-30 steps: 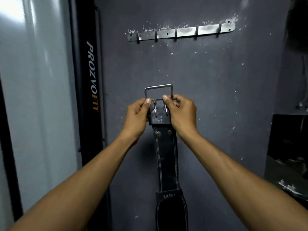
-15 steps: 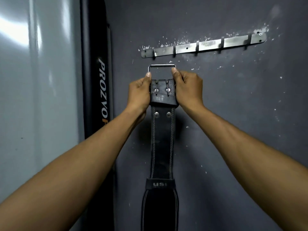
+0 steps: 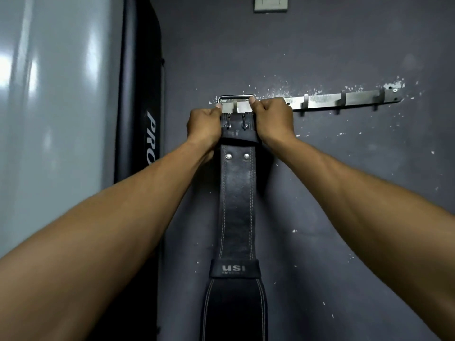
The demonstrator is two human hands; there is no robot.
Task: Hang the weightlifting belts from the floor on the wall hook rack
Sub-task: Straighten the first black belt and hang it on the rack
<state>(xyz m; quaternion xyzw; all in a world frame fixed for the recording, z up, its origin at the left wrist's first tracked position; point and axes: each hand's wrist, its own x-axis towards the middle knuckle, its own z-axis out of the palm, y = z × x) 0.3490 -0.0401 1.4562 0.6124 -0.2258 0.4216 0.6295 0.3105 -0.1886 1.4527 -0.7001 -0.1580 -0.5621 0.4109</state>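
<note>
Both hands, left hand (image 3: 205, 125) and right hand (image 3: 274, 121), are gripping the belt (image 3: 237, 193) by its buckle (image 3: 236, 98), fingers curled tight, lining it up over the rack (image 3: 344, 100)'s leftmost hook, which is probably hiding behind it.

"USI" on belt (image 3: 235, 205); "PRO" on pad (image 3: 140, 99)

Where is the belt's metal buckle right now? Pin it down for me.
In the head view, the buckle sits upper centre, against the left end of the wall hook rack, held between the left hand and right hand.
</note>
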